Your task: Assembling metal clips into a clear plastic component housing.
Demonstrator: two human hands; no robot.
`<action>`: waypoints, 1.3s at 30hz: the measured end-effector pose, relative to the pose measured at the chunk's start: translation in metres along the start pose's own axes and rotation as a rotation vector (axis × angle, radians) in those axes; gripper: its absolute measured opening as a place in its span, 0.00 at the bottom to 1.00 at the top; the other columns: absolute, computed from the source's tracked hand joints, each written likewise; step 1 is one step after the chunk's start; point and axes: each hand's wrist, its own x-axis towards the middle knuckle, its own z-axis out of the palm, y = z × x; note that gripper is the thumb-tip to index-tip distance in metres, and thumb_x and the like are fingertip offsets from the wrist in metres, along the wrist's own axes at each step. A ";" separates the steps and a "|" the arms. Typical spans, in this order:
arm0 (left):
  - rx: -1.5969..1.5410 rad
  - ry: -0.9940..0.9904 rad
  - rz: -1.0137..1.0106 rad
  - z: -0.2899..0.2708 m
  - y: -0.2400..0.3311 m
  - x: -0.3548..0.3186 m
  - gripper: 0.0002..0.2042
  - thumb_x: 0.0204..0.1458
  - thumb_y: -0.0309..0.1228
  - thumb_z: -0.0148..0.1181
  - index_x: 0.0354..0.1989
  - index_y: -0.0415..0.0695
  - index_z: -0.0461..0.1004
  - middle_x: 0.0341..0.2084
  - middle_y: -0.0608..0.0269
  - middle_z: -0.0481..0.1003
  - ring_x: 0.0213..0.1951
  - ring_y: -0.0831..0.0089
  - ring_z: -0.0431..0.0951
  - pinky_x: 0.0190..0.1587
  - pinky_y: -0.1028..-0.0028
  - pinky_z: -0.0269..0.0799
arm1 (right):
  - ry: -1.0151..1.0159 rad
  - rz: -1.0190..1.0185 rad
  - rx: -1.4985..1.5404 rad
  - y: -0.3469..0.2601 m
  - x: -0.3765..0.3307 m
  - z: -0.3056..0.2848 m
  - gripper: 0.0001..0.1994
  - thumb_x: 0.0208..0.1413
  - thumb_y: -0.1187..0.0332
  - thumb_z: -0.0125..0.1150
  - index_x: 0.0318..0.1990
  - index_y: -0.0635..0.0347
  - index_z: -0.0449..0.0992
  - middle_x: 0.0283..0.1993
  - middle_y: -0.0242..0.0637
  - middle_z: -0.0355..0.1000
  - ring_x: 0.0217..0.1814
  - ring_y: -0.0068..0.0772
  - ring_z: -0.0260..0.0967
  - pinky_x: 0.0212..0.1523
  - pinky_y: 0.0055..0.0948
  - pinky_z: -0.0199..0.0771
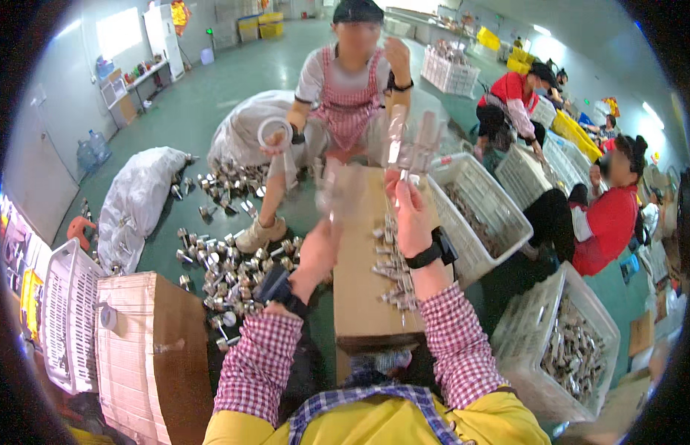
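Observation:
Both my forearms, in red checked sleeves, reach over a cardboard box (360,297). My right hand (412,222) is closed in a pinch on a glossy clear plastic bag (419,148); a silvery part shows at the fingertips, too blurred to name. My left hand (319,248) is smeared by motion, its fingers seemingly closed on a see-through, blurred thing (336,189) that I cannot make out. Several shiny metal pieces (393,271) lie along the box's right side. Left of the box, a pile of metal fittings (245,278) covers the floor.
Across the box a person (352,89) in a checked apron holds a clear tape roll (275,135). White crates of metal parts stand right (501,259) and lower right (608,356). Another carton (126,356) and a white sack (137,200) are left. People in red (608,230) sit at right.

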 end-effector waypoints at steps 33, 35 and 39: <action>-1.331 -0.009 -0.009 -0.006 0.061 -0.022 0.08 0.60 0.35 0.47 0.36 0.44 0.64 0.29 0.61 0.72 0.22 0.72 0.72 0.29 0.69 0.74 | -0.198 -0.106 -1.031 0.039 -0.071 -0.048 0.12 0.57 0.60 0.52 0.30 0.60 0.72 0.25 0.46 0.72 0.28 0.52 0.72 0.27 0.43 0.70; -1.113 0.026 -0.079 -0.006 0.060 -0.021 0.08 0.60 0.36 0.48 0.37 0.44 0.65 0.30 0.60 0.73 0.21 0.75 0.73 0.27 0.74 0.73 | -0.139 -0.093 -0.923 0.052 -0.069 -0.063 0.12 0.56 0.60 0.56 0.33 0.62 0.71 0.22 0.44 0.72 0.26 0.43 0.73 0.27 0.38 0.70; -0.899 -0.132 -0.160 -0.007 0.037 -0.018 0.10 0.59 0.36 0.48 0.35 0.41 0.66 0.26 0.60 0.73 0.19 0.78 0.72 0.23 0.77 0.70 | -0.013 0.181 -0.431 0.040 -0.059 -0.058 0.10 0.56 0.63 0.58 0.36 0.62 0.71 0.24 0.39 0.73 0.26 0.33 0.72 0.27 0.31 0.72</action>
